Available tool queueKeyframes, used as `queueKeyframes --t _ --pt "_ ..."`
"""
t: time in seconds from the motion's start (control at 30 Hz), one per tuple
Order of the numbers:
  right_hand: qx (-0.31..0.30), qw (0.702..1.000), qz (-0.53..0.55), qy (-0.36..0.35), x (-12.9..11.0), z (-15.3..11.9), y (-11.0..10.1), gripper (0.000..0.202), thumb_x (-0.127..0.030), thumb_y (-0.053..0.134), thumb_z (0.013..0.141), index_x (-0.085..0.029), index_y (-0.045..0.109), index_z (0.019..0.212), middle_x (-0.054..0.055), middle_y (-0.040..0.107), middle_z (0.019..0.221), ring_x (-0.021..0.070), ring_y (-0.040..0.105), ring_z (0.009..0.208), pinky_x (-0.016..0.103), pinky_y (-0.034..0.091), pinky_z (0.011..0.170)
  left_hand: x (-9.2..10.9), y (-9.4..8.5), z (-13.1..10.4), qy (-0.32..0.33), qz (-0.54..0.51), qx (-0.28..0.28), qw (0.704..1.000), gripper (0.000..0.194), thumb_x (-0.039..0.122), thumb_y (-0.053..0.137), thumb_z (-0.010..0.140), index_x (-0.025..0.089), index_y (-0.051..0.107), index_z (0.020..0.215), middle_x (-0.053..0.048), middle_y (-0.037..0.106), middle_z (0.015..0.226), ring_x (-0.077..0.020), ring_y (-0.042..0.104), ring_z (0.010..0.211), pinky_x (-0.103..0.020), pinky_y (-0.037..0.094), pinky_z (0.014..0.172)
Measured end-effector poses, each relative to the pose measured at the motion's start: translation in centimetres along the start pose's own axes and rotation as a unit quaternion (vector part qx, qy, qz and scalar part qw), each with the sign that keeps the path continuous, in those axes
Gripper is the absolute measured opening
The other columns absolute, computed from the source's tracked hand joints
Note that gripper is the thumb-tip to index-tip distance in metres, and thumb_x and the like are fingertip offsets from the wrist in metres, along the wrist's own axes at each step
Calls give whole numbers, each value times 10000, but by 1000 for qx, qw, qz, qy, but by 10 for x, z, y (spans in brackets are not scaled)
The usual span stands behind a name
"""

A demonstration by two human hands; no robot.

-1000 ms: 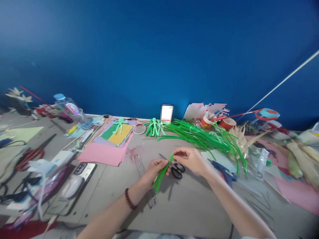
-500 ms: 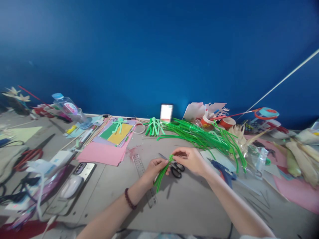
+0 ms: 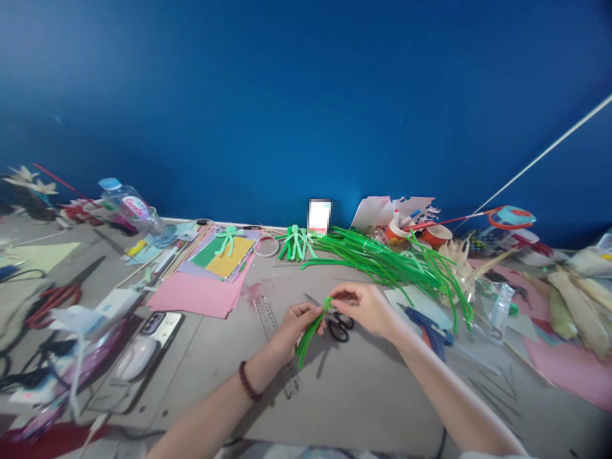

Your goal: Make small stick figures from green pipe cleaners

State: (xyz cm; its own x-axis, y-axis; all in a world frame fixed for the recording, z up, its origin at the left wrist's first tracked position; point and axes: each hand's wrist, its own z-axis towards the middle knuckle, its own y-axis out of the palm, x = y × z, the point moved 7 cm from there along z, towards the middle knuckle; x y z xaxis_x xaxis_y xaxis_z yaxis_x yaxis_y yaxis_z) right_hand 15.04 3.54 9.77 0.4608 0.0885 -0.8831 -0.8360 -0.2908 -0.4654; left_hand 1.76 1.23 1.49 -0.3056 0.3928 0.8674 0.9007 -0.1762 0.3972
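A small bundle of green pipe cleaners (image 3: 308,343), twisted together at its upper end, is between my hands above the grey table. My left hand (image 3: 295,326) is closed around the bundle below the twist, with the loose ends hanging down past the fingers. My right hand (image 3: 362,307) pinches the twisted top. Black-handled scissors (image 3: 339,331) lie just under and behind the bundle, partly covered by it. Beneath my left wrist runs a clear ruler (image 3: 266,317), partly hidden. Further back spreads a pile of long green pipe cleaners (image 3: 377,255).
Light green figures (image 3: 297,242) stand at the back; another figure (image 3: 228,240) lies on coloured papers. Pink sheets (image 3: 194,295), a phone (image 3: 165,326) with a white mouse (image 3: 138,358), and a plastic bottle (image 3: 131,204) are leftward. A blue glue gun (image 3: 430,328) lies right, beside my forearm.
Almost nothing differs. The hanging ends of the bundle have shifted very slightly; both hands keep their hold in the same place.
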Motion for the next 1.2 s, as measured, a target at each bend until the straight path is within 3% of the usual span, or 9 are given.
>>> queueKeyframes --t 1.2 --pt "4 1000 -3 -16 -2 -1 2 147 -275 601 749 -169 682 812 47 728 804 175 675 737 250 532 695 3 2 -1 11 -7 8 1000 355 447 761 632 126 614 605 -13 617 552 -95 519 489 -221 402 554"
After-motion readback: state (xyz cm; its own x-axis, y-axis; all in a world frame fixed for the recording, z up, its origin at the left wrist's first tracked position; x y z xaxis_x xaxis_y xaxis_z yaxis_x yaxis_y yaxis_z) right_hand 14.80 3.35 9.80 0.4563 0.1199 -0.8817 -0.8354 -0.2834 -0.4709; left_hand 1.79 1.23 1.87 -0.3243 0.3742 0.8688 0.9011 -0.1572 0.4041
